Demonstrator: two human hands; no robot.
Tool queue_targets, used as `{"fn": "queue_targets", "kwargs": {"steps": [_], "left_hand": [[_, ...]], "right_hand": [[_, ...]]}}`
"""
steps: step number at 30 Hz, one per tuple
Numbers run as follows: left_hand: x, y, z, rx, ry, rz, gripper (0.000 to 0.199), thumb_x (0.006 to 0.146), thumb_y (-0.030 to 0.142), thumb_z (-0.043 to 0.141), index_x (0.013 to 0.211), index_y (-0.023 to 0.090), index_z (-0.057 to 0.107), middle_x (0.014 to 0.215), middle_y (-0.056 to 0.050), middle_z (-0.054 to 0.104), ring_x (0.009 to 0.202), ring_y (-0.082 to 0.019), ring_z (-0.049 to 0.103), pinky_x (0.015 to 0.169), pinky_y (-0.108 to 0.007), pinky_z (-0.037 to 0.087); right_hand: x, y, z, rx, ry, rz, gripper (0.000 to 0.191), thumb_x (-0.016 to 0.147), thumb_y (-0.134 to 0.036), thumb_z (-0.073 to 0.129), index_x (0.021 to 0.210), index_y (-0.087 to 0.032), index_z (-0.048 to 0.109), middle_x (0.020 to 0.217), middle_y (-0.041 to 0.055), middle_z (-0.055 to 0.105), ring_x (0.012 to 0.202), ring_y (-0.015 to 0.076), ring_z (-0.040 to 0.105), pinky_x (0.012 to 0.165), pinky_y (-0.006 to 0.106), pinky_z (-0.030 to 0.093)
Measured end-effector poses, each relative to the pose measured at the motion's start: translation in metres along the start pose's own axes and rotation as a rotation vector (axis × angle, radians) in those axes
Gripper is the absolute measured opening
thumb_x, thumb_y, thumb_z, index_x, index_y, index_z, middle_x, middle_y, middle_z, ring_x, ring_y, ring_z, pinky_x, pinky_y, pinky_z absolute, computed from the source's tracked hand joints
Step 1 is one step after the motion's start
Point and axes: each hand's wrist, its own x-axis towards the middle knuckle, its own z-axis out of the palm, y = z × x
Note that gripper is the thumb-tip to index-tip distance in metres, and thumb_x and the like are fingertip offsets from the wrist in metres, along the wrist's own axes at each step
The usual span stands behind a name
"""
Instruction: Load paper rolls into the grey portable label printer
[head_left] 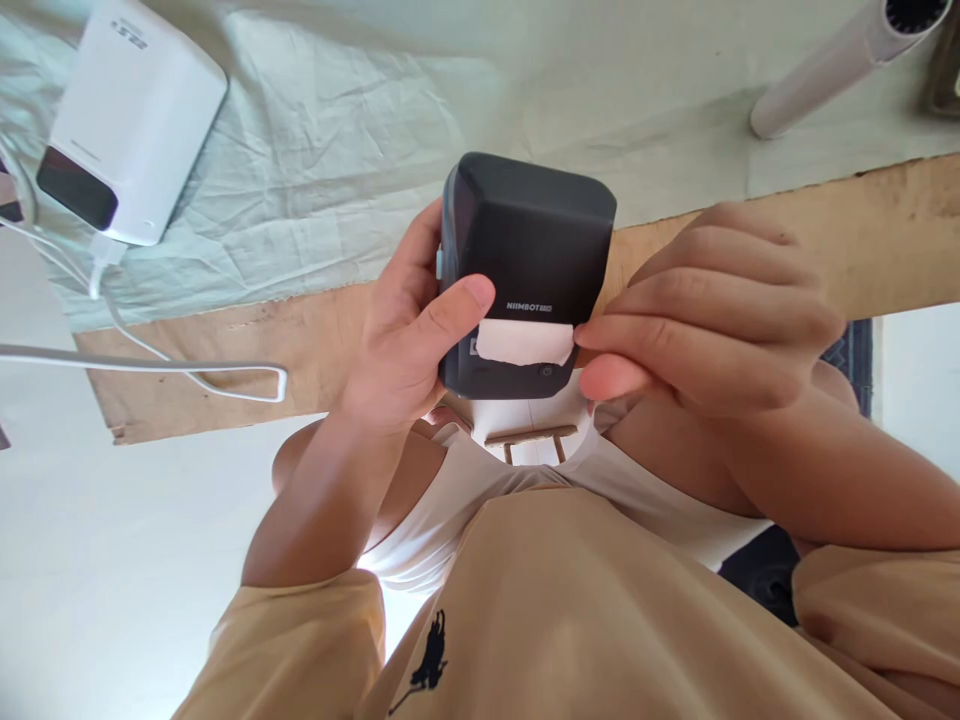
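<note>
A black label printer (536,235) with NIIMBOT lettering is held over the table's front edge. My left hand (405,330) is closed around its left side, the thumb lying on the front face. From a slot below the lettering, a short strip of white label paper (525,343) sticks out. My right hand (720,310) is at the printer's right side, its forefinger tip at the right edge of the paper. The right thumb lies a little lower, slightly apart from the forefinger, and the other fingers are curled.
A white power bank (139,110) with a plugged-in white cable (187,370) lies at the upper left. A white cylindrical device (825,75) lies at the upper right. Wrinkled pale green cloth (337,130) covers the table, leaving a bare wooden edge (187,350) in front.
</note>
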Motion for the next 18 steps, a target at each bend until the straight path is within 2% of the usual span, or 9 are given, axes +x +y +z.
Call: {"fn": "queue_targets", "kwargs": {"steps": [5,11,15,18], "left_hand": [[-0.0006,0.0024,0.0020,0.013,0.006,-0.009,0.033,0.092,0.047,0.074,0.111,0.021,0.070,0.100,-0.008,0.075,0.100,-0.028,0.078,0.075,-0.035,0.064],[-0.0009,-0.0003,0.0002,0.015,-0.014,0.021,0.038,0.094,0.052,0.070,0.114,0.020,0.069,0.103,-0.009,0.074,0.097,-0.027,0.076,0.074,-0.036,0.062],[-0.0014,-0.0005,0.0013,-0.006,-0.003,-0.003,0.031,0.095,0.045,0.070,0.114,0.021,0.071,0.104,-0.009,0.076,0.098,-0.027,0.077,0.073,-0.034,0.061],[-0.0011,0.0029,0.0043,-0.035,0.070,-0.066,0.046,0.086,0.052,0.079,0.120,0.022,0.071,0.109,-0.010,0.076,0.105,-0.031,0.076,0.075,-0.036,0.062]], "right_hand": [[0.0033,-0.0031,0.0008,-0.015,0.058,-0.040,0.031,0.100,-0.044,0.067,0.079,-0.021,0.062,0.062,-0.0045,0.058,0.057,0.0101,0.051,0.048,0.032,0.030],[0.0038,-0.0058,-0.0056,-0.002,-0.050,0.000,0.029,0.096,-0.047,0.072,0.085,-0.021,0.064,0.066,-0.0048,0.063,0.061,0.0104,0.055,0.050,0.032,0.033],[0.0036,-0.0063,-0.0074,0.001,-0.058,0.010,0.028,0.095,-0.046,0.073,0.087,-0.021,0.064,0.067,-0.0045,0.064,0.061,0.0108,0.056,0.051,0.033,0.034],[0.0054,-0.0099,-0.0081,0.002,-0.040,-0.008,0.028,0.095,-0.045,0.074,0.087,-0.020,0.064,0.066,-0.0043,0.064,0.060,0.0112,0.055,0.050,0.034,0.035]]}}
